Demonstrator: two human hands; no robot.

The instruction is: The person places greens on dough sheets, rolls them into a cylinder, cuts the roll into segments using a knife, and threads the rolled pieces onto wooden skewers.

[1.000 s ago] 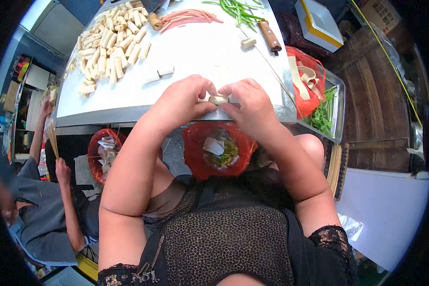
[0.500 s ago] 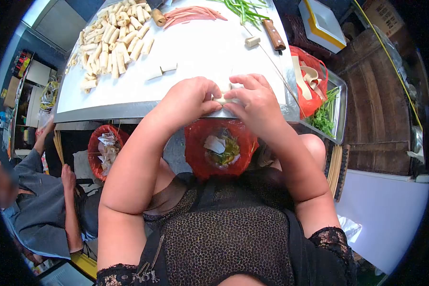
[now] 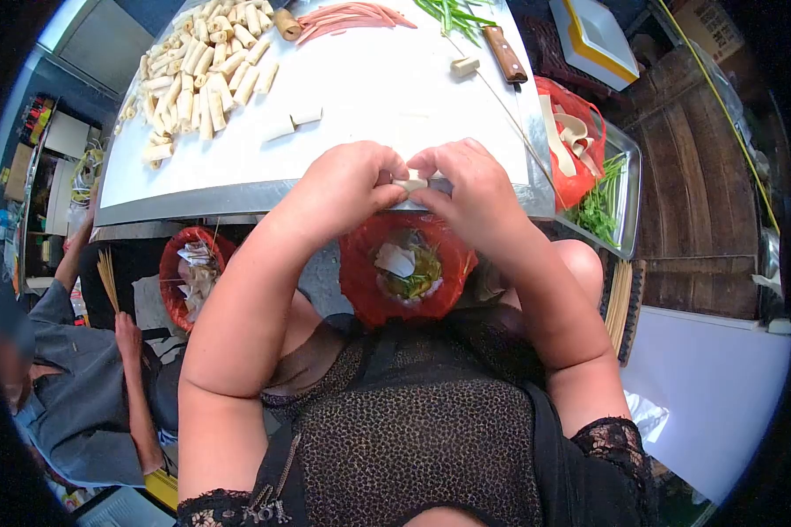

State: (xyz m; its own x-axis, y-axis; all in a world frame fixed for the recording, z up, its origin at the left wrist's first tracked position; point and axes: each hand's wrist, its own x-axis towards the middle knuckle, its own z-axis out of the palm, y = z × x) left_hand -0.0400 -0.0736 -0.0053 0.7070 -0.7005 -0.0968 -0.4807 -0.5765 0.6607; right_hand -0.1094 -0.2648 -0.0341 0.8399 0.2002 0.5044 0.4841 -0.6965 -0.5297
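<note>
Between my two hands, at the front edge of the white table (image 3: 369,97), is a small pale roll (image 3: 410,182). My left hand (image 3: 360,178) pinches its left end with thumb and fingers. On its right end are the closed fingers of my right hand (image 3: 461,180). Two pale pieces (image 3: 292,124) lie end to end beyond my left hand. A large pile of pale rolls (image 3: 204,75) covers the back left. Pink strips (image 3: 351,18) and green strips (image 3: 453,18) lie at the back. A skewer carries one roll (image 3: 465,66), beside a wooden-handled knife (image 3: 504,54).
Below the table edge hangs a red-lined bin (image 3: 406,272); another red-lined bin (image 3: 195,277) stands left. At right are a red bag (image 3: 571,140) and a metal tray (image 3: 628,193) with greens. A co-worker (image 3: 83,386) at the left holds a bundle of sticks (image 3: 108,281).
My right fingers, more spread half a second ago, have closed in on the small roll. The co-worker's stick bundle has moved lower.
</note>
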